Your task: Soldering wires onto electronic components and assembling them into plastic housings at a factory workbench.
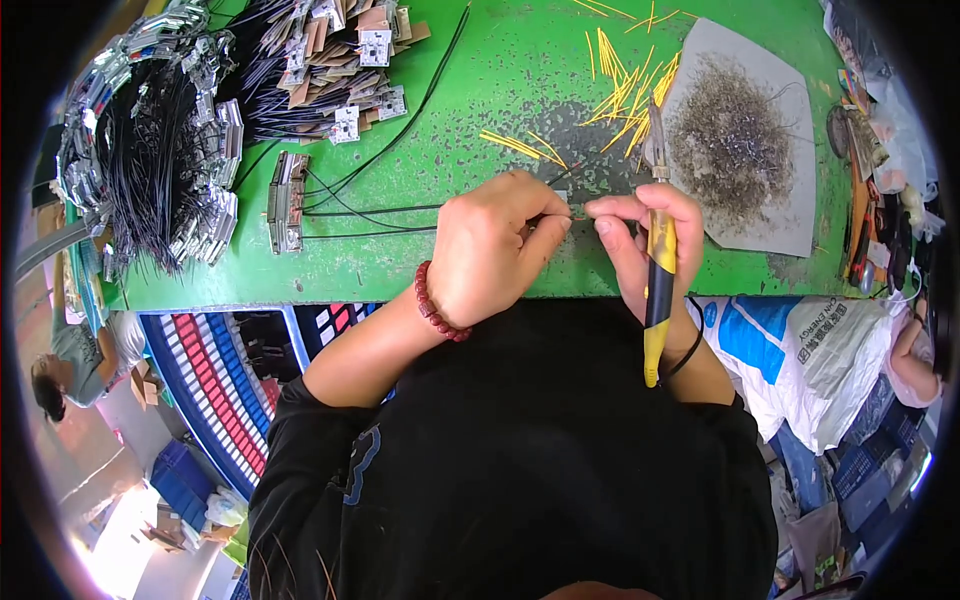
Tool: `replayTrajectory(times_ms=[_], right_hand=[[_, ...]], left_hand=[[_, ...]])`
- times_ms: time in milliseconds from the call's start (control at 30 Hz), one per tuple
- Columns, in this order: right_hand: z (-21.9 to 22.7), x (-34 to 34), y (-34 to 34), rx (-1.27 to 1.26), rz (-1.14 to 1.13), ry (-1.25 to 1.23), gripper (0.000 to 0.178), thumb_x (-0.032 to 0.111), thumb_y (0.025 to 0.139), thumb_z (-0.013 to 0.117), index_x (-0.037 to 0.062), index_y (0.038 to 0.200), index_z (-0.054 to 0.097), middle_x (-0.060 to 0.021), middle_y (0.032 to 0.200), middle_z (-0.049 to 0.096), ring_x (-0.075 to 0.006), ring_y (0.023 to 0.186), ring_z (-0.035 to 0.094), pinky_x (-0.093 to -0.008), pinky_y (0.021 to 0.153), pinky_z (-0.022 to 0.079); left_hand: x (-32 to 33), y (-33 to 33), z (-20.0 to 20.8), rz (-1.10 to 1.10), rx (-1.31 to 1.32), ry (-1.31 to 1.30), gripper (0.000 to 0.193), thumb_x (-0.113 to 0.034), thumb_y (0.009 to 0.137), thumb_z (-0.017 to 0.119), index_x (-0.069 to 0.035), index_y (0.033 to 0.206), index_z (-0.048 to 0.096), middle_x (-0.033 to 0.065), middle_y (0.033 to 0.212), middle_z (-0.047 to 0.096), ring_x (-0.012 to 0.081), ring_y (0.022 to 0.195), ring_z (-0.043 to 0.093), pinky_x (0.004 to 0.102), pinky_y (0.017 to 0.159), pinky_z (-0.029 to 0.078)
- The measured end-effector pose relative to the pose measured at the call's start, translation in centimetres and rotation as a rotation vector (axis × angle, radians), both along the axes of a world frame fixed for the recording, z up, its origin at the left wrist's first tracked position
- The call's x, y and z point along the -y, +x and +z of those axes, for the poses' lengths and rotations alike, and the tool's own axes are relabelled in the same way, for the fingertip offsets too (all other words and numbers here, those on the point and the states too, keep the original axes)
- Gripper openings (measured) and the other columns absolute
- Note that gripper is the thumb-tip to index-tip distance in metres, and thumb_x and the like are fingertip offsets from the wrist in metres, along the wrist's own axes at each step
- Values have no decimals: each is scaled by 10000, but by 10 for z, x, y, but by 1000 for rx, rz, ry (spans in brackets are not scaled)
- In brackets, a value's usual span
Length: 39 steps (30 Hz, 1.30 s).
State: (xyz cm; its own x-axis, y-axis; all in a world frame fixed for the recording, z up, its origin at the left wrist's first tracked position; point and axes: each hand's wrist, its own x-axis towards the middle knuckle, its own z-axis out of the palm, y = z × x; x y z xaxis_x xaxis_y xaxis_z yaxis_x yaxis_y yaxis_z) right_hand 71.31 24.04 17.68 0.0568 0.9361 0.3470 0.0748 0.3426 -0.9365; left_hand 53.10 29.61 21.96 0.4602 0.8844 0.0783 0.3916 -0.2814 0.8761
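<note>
My left hand (494, 235) wears a dark red bead bracelet and is closed, thumb and forefinger pinching the ends of thin black cables (385, 211). The cables run left to a small stack of silvery metal pieces (286, 203) on the green table. In my right hand (672, 228) is a soldering iron (661, 260) with a yellow and black handle, lying across the palm, its tip pointing away from me. The right thumb and forefinger come close together just right of the left fingertips. Anything tiny between them is too small to make out.
Thin yellow tubes (510, 146) lie scattered beyond my hands. A grey sheet (795, 205) covered with dark crumbs sits at right, hand tools (862, 215) past it. Bundled black cables (150, 150) and small white circuit boards (375, 47) are piled at left. People show at both sides.
</note>
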Motion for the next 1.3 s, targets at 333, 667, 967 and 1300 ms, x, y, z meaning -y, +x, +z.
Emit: replayTrajectory(times_ms=[333, 667, 967, 1300], right_hand=[[1, 0, -10, -34, -59, -91, 443, -125, 855, 615, 11, 1232, 426, -152, 1015, 628, -221, 947, 683, -298, 823, 543], [0, -3, -5, -51, -3, -228, 417, -27, 830, 694, 41, 1202, 519, -32, 833, 652, -67, 737, 588, -227, 666, 478], [13, 2, 23, 114, -75, -10, 338, 131, 890, 684, 15, 1194, 589, -78, 872, 696, -175, 735, 700, -287, 631, 543], [4, 45, 176, 76, -897, 26, 175, 76, 869, 549, -36, 980, 625, -36, 749, 574, -81, 613, 509, -212, 574, 397]], left_hand=[[3, 1, -8, -15, 21, 97, 63, -43, 764, 704, -59, 789, 648, 87, 729, 602, 257, 619, 602, 335, 530, 469], [3, 3, -7, -45, 60, 164, 78, 21, 744, 729, -21, 785, 677, 97, 700, 607, 236, 616, 588, 318, 552, 461], [5, 6, -13, -102, -144, 374, 114, 44, 747, 690, -24, 800, 615, 128, 837, 614, 290, 745, 584, 365, 668, 482], [3, 19, -22, -107, -222, 419, 140, 56, 712, 714, -17, 797, 630, 131, 877, 634, 298, 770, 614, 369, 666, 508]])
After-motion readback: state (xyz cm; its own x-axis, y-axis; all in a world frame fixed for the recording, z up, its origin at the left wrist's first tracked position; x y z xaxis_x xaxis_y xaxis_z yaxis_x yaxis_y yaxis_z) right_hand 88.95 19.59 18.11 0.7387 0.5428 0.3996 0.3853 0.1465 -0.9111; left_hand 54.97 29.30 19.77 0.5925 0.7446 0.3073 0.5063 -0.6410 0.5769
